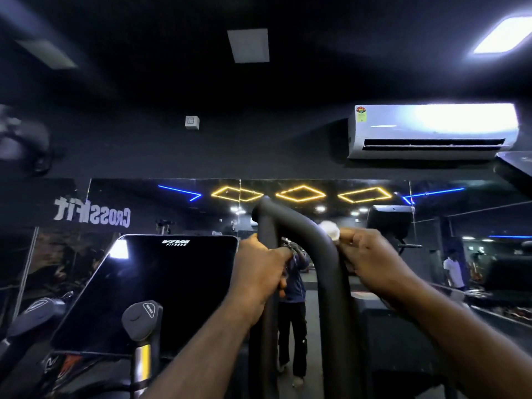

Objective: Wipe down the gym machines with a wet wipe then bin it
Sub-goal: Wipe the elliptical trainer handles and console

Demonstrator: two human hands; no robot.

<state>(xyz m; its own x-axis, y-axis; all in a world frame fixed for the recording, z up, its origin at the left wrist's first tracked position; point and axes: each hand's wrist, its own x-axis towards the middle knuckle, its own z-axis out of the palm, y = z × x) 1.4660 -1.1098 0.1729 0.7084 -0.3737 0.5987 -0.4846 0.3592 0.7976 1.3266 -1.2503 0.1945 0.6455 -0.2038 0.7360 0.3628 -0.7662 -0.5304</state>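
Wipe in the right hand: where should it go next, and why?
Probably slide it down the right limb of the handle. The right hand holds the wipe against it near the top bend, the left hand grips the other limb, and most of it lies below.
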